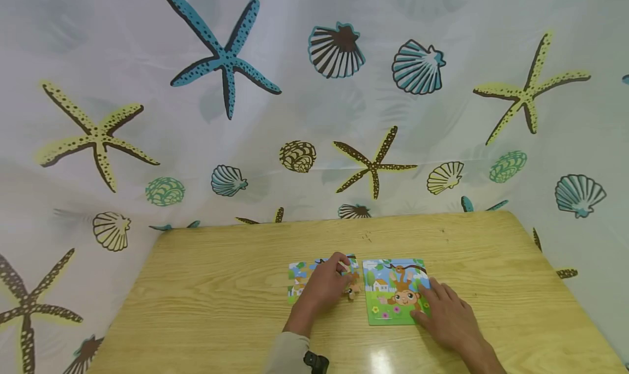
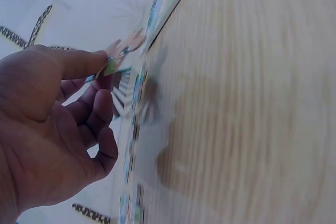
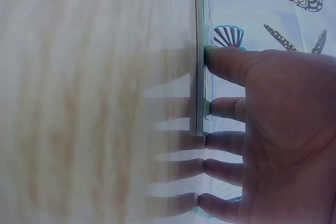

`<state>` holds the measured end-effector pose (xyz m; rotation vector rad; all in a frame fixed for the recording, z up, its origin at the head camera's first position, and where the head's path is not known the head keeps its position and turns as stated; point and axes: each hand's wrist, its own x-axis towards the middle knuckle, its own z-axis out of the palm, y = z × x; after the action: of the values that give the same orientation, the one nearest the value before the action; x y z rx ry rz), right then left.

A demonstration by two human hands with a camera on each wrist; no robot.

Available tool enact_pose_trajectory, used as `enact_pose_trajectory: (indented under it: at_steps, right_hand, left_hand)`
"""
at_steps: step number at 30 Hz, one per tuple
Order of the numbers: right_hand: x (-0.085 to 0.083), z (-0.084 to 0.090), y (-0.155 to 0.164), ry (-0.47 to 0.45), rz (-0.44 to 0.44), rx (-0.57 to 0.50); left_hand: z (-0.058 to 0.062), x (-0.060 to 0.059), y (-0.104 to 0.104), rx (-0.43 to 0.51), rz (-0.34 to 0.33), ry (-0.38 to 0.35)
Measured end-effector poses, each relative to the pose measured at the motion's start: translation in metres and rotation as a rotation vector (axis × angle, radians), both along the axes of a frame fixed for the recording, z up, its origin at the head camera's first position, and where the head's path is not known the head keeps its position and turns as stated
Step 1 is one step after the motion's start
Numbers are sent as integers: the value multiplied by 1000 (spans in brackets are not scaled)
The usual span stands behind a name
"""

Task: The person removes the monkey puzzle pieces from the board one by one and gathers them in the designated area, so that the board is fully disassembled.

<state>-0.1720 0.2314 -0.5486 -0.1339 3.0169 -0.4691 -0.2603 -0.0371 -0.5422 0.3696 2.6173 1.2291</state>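
My left hand (image 1: 324, 285) is over a group of puzzle pieces (image 1: 297, 281) lying on the table. Between thumb and forefinger it pinches one small puzzle piece (image 2: 125, 52), raised above the tabletop in the left wrist view; the other fingers curl loosely. Part of the group is hidden under this hand. To its right lies a square picture puzzle board (image 1: 388, 309) showing a hanging monkey, a house and flowers. My right hand (image 1: 449, 315) rests at the board's right edge, its thumb and forefinger (image 3: 224, 108) touching the board and the remaining fingertips down on the table beside it.
The wooden table (image 1: 221, 308) extends around both groups. Behind it and at its sides hangs a white cloth (image 1: 275, 117) printed with starfish and shells. A dark strap with a small device (image 1: 316, 361) is on the left wrist.
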Motion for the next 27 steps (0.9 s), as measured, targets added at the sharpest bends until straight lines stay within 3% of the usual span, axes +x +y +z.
enact_pose_trajectory:
  at_steps: [7,15,23,27]
  right_hand:
    - [2,0,1,-14,-2,-10]
    - [1,-3,1,-9,1,-1]
    - [1,-2,0,-6,3,2]
    - [0,-2,0,-8,2,0]
  left_hand:
    - [-9,3,-26,-198,52,100]
    - [-10,7,-35,-356,148,178]
    - [-8,11,-36,-370,193,193]
    - [-9,10,-32,-304,192,211]
